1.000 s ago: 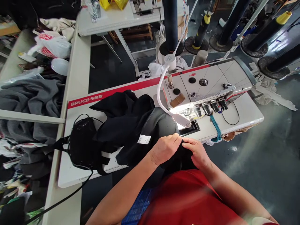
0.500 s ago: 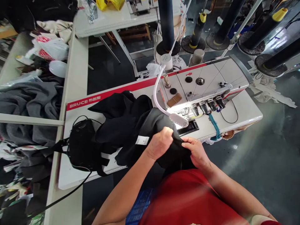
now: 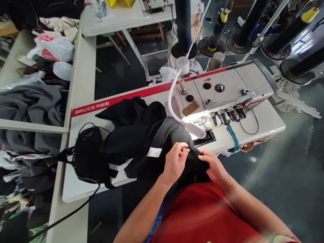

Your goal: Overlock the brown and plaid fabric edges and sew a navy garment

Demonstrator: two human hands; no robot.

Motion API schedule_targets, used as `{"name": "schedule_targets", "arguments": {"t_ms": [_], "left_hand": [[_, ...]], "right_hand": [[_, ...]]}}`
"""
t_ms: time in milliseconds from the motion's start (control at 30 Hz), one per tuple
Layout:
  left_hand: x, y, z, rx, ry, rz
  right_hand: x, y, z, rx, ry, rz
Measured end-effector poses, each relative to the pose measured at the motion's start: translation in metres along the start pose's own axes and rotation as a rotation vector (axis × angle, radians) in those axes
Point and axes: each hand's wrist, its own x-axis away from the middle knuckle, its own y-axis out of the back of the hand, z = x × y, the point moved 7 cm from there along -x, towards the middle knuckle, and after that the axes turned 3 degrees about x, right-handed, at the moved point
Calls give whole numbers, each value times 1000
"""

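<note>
A black garment (image 3: 141,135) with a small white label (image 3: 154,152) lies heaped on the white sewing table (image 3: 265,121), its near edge hanging toward my lap. My left hand (image 3: 176,162) pinches the garment's edge just right of the label, fingers curled closed on the cloth. My right hand (image 3: 214,167) grips the same edge a little to the right, fingers closed on it. Both hands sit in front of the overlock sewing machine (image 3: 222,91), whose lit needle area and gooseneck lamp (image 3: 193,130) are just beyond my fingers.
A black fan-like device with a cable (image 3: 88,153) sits on the table's left part. Grey fabric (image 3: 32,108) is piled on the bench at left with plastic bags (image 3: 54,47). Dark thread cones (image 3: 253,20) stand behind the machine. Another table (image 3: 121,20) is beyond.
My left hand went up and left along the garment edge, then came back down, its fingers re-pinching the cloth. My right hand stayed gripping nearly in place.
</note>
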Motion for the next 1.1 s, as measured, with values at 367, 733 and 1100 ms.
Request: {"name": "schedule_targets", "arguments": {"t_ms": [367,733,1100], "left_hand": [[2,-3,6,95,128,11],[16,-18,-29,-677,-708,23],[1,-29,-56,-846,-1053,196]], "right_hand": [[-2,-14,-6,-5,7,66],[1,-15,-2,23,34,32],[9,-33,27,55,128,97]]}}
